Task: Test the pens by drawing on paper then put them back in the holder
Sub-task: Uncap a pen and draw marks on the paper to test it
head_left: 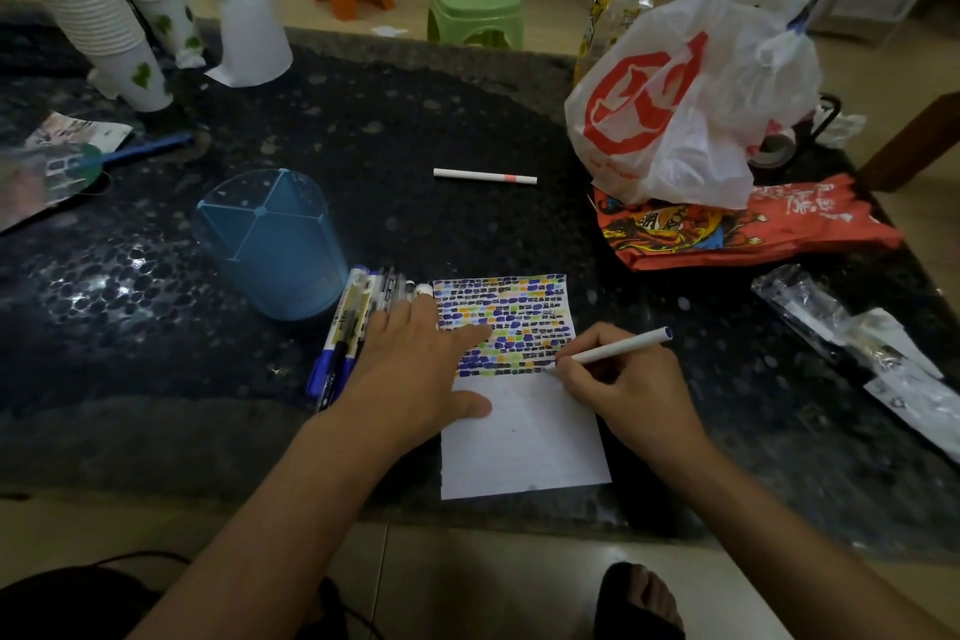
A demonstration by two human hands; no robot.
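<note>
A white sheet of paper (pixel 524 442) lies on the dark table, its upper half filled with rows of coloured marks. My right hand (pixel 623 390) grips a white pen with a blue end (pixel 618 347), its tip touching the paper at the right edge of the marks. My left hand (pixel 415 369) lies flat on the paper's left edge, fingers spread. Under and beside that hand lies a bunch of several pens (pixel 348 333). The blue pen holder (pixel 270 244) stands empty just left of them. One white pen with a pink band (pixel 485 176) lies alone further back.
White paper cup stacks (pixel 104 31) stand at the back left. A white and red plastic bag (pixel 691 94) and a red packet (pixel 737 229) sit at the right, with clear wrappers (pixel 857 348) beyond. A blue stick (pixel 140 151) lies at the left.
</note>
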